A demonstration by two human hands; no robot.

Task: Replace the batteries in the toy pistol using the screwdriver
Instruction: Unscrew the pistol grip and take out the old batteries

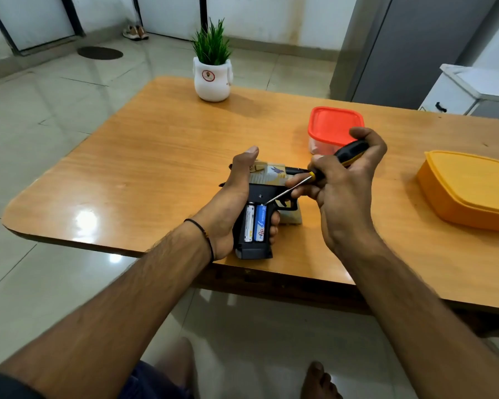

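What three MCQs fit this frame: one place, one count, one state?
1. Where on the toy pistol is the screwdriver tip?
A) the muzzle
B) the top end of the blue battery
C) the base of the grip

2. How many batteries sit in the grip?
A) one
B) two
C) four

3. The battery compartment is:
A) open
B) covered
C) empty

Key:
1 B, the shaft ends at the blue cell's top.
2 B, a white battery lies beside the blue one.
3 A, both cells lie exposed with no cover over them.
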